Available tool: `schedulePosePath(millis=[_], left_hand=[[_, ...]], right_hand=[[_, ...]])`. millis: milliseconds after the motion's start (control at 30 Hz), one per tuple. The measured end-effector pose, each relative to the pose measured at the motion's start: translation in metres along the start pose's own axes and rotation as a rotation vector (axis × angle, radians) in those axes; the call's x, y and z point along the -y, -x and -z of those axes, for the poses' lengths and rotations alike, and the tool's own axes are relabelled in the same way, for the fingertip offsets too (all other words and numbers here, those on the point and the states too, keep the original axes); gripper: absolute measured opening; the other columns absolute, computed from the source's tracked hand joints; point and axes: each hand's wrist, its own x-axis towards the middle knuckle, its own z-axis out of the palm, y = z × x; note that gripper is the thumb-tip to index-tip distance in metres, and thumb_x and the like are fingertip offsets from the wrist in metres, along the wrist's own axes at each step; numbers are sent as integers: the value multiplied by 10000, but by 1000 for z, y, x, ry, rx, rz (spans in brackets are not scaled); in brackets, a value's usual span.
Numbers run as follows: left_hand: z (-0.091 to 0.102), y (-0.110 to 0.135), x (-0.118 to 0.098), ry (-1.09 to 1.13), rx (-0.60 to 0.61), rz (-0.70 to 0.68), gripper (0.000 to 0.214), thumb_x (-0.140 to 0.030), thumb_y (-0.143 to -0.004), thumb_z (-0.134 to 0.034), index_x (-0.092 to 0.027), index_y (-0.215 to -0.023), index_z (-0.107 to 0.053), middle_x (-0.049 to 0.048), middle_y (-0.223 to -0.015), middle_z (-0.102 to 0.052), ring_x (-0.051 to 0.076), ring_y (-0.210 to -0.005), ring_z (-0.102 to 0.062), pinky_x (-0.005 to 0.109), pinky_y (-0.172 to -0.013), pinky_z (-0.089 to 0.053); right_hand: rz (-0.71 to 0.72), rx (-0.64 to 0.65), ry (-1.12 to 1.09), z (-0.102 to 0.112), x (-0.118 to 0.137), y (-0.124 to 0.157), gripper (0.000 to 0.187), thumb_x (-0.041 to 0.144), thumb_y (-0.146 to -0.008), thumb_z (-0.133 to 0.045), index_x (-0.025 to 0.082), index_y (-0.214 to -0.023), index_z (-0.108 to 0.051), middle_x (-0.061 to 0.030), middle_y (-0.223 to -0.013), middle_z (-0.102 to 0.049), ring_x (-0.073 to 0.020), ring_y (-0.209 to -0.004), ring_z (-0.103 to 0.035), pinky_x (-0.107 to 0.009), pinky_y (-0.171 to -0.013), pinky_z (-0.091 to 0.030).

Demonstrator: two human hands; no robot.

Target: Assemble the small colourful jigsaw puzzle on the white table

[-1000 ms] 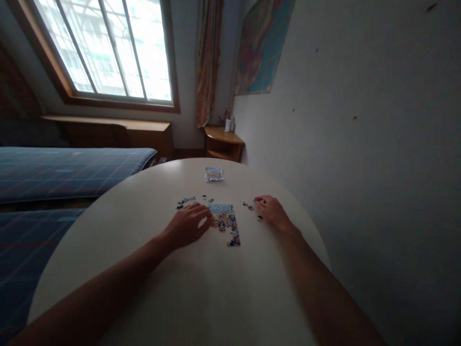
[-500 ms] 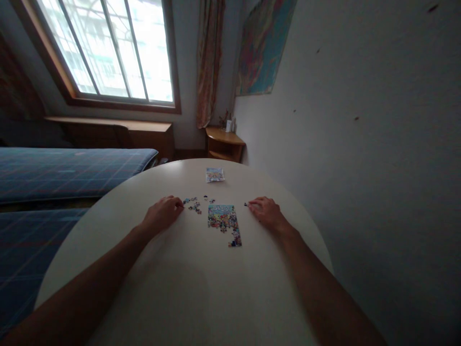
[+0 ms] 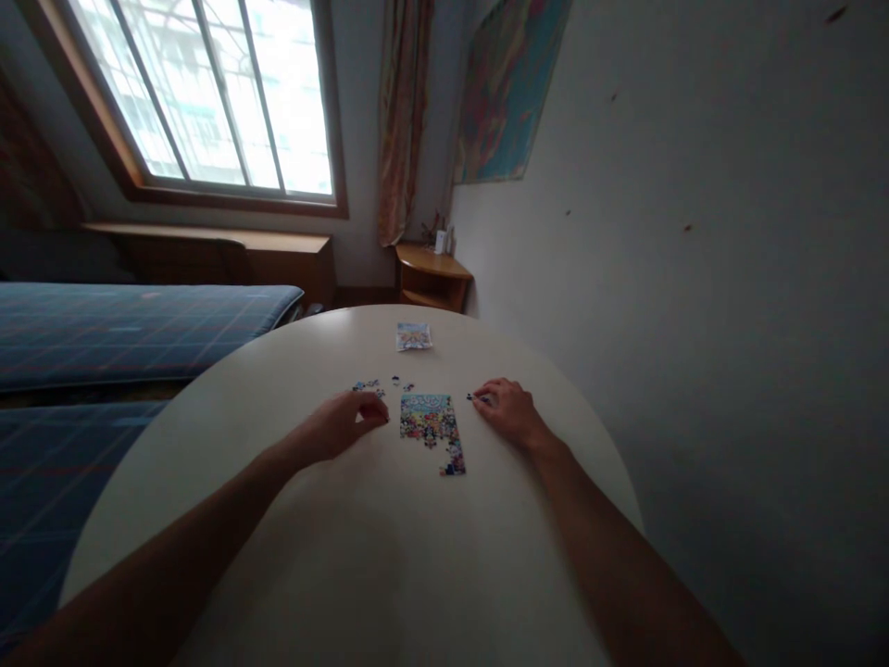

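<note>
A partly assembled jigsaw puzzle (image 3: pixel 425 417) lies flat on the white round table (image 3: pixel 389 556); its lower left part is open, and a narrow strip runs down its right side. To its left, my left hand (image 3: pixel 347 424) is closed in a pinch, a small dark puzzle piece (image 3: pixel 387 420) at the fingertips. Beyond that hand lie loose puzzle pieces (image 3: pixel 367 384), some partly covered by it. My right hand (image 3: pixel 510 409) rests right of the puzzle, thumb and fingers curled together around a small dark piece (image 3: pixel 470 396).
A small picture packet (image 3: pixel 414 336) lies toward the table's far edge. Further single pieces (image 3: pixel 395 380) sit above the puzzle. A bed with a blue checked mattress (image 3: pixel 139 333) stands left, a wall (image 3: pixel 694 324) rises at right, and a corner shelf (image 3: pixel 434 262) stands behind.
My left hand has moved right and slightly nearer, from the left of the loose pieces to close beside the puzzle. My right hand has shifted slightly left; its fingers are more curled.
</note>
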Motion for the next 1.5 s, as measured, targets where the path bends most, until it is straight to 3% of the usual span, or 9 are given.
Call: schedulePosePath(millis=[100, 233, 433, 567, 700, 933, 1300, 1400, 1500], left_hand=[[-16, 4, -18, 167, 105, -124, 172, -317, -851, -593, -184, -866, -700, 36, -836, -719, 172, -786, -649, 270, -741, -486], [-36, 9, -34, 200, 176, -130, 144, -276, -850, -596, -188, -837, -710, 21, -798, -705, 162, -762, -634, 252, -705, -461], [-53, 8, -40, 146, 115, -90, 98, -244, -829, -629, -190, -879, -694, 7, -804, -688, 149, -729, -603, 237, -669, -420], [-55, 8, -41, 87, 93, -105, 78, -237, -824, -646, -220, -870, -707, 2, -855, -686, 152, -767, -599, 241, -695, -418], [-54, 10, -44, 61, 86, -133, 81, -223, -825, -645, -234, -871, -711, -5, -859, -678, 154, -791, -602, 244, -724, -429], [-56, 10, -41, 7, 54, -250, 108, -216, -840, -626, -232, -912, -706, 14, -894, -682, 171, -840, -617, 268, -767, -464], [-53, 6, -39, -114, 14, -447, 113, -183, -848, -593, -217, -883, -695, 41, -893, -675, 198, -914, -600, 319, -846, -470], [-52, 9, -41, -155, -8, -527, 137, -224, -881, -586, -220, -975, -685, 52, -992, -677, 209, -982, -595, 354, -917, -452], [-51, 12, -44, -188, 25, -646, 211, -275, -919, -574, -234, -1102, -669, 63, -1115, -671, 218, -1063, -579, 380, -997, -417]], right_hand=[[9, 3, 3, -1, 2, 0, 204, 367, -880, -615, 233, -980, -732, -75, -1167, -673, -265, -1111, -568, -424, -940, -405], [30, 1, -13, -1, 5, 1, 176, 338, -880, -620, 224, -958, -728, -78, -1144, -678, -255, -1083, -577, -409, -936, -409], [67, 17, -37, 2, 10, 2, 137, 303, -875, -637, 219, -924, -733, -81, -1099, -684, -234, -1046, -587, -383, -951, -415], [97, 31, -45, 10, 18, 5, 102, 262, -860, -653, 213, -894, -736, -78, -1076, -689, -239, -1037, -592, -393, -953, -418], [246, 66, -178, 20, 32, 12, 95, 257, -836, -690, 206, -905, -732, -68, -1009, -695, -202, -966, -613, -351, -915, -436], [297, 387, -353, 26, 51, 24, 209, 377, -800, -739, 173, -841, -709, 19, -659, -633, -107, -588, -546, -220, -568, -380], [332, 476, -360, 21, 58, 27, 237, 379, -744, -784, 182, -846, -700, 27, -674, -638, -109, -604, -556, -211, -562, -377], [356, 421, -383, 19, 52, 24, 174, 342, -814, -726, 185, -888, -715, 7, -729, -669, -120, -651, -587, -226, -621, -425], [398, 242, -328, 15, 42, 18, 184, 314, -832, -717, 202, -976, -740, -60, -977, -712, -171, -892, -639, -299, -837, -477]])
